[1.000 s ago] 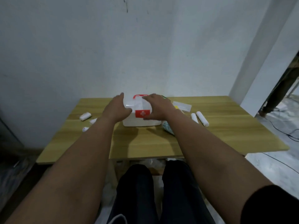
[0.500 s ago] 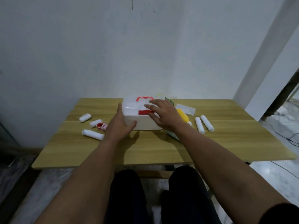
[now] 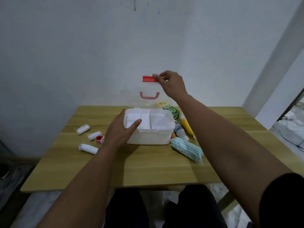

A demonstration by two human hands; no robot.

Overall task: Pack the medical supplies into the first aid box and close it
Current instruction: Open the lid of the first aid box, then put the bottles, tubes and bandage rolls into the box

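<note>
We see first aid box (image 3: 148, 129) frame centre on counter (image 3: 156, 165), lid (image 3: 148, 91) upright. R hand (image 3: 171, 84) grip pinches lid's red latch (image 3: 148, 79); L hand (image 3: 120, 130) flat, steadying box rim. Bandage rolls (image 3: 88, 148) lie lower left of box, long axes roughly crosswise, L hand nearer.

Dim, soft indoor light casts faint shadows on the table (image 3: 148, 163); wide-angle edges bend, slightly blurred.

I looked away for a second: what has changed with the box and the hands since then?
The right hand swung the clear lid up, pinching its red latch; the first aid box now stands open. The left hand stays braced on the box's left side. The bandage rolls still lie unpacked on the table.
</note>
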